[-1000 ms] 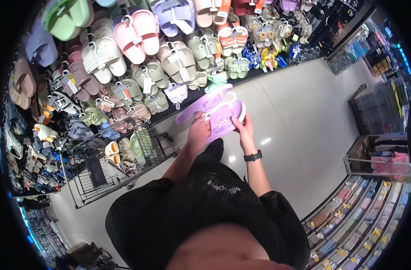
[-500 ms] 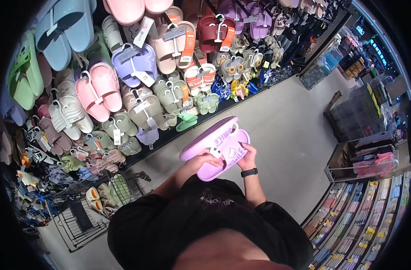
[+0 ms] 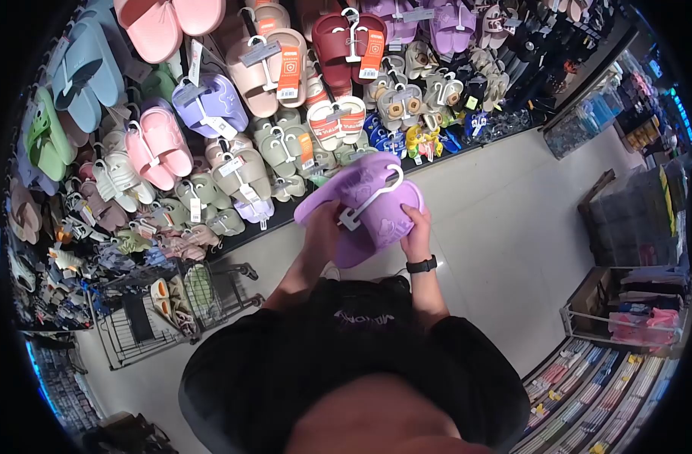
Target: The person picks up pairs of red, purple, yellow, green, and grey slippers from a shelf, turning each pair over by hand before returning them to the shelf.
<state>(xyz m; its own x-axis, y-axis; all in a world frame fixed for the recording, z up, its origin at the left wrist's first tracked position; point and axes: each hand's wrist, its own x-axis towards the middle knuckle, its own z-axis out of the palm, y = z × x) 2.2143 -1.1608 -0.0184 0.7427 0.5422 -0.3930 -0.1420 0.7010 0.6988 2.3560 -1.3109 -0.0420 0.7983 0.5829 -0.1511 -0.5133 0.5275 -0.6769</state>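
Observation:
A pair of purple slippers (image 3: 384, 219) joined by a white plastic hanger (image 3: 378, 198) is held up in front of my body. My left hand (image 3: 327, 227) grips the pair at its left side, with the fingers partly hidden by the slippers. At the right edge, my right hand (image 3: 416, 231) is closed on the strap of the right slipper, thumb on top. A black band circles my right wrist. The slippers are tilted, straps and hanger facing up toward me.
A wall display of hanging slippers (image 3: 158, 147) in many colours stands ahead and to the left. A shopping cart (image 3: 145, 329) with footwear in it is at lower left. To the right are a wire bin (image 3: 626, 310) and shelves of small packs (image 3: 603, 393).
The purple slippers have been raised and moved toward the display, and turned so the hanger shows more fully. Both hands moved along with them.

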